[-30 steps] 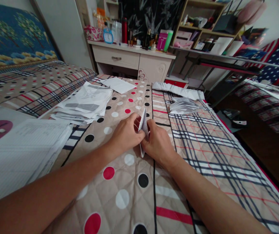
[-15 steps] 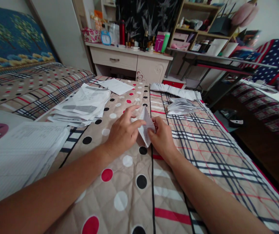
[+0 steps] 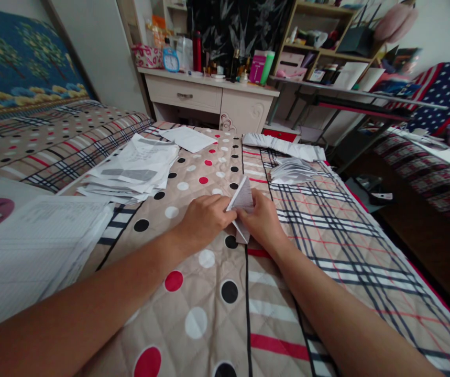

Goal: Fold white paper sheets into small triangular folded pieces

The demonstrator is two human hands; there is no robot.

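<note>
A small folded white paper point(image 3: 242, 200) with a pointed top stands between my two hands on the quilted bedspread point(image 3: 217, 293). My left hand point(image 3: 203, 221) is closed, its fingertips pinching the paper's left edge. My right hand point(image 3: 263, 221) grips the paper's right side and lower fold, fingers curled. The paper's bottom tip point(image 3: 242, 236) touches the bedspread.
A loose stack of printed sheets point(image 3: 130, 168) lies at the left, a single sheet point(image 3: 187, 139) beyond it. Folded paper pieces point(image 3: 292, 172) and a long row of them point(image 3: 283, 146) lie at the far right. A large sheet point(image 3: 24, 246) covers the near left. A dresser point(image 3: 209, 99) stands behind.
The paper was turned from edge-on to face up and folded flatter. My left fingers, spread half a second ago, have closed on its left edge.
</note>
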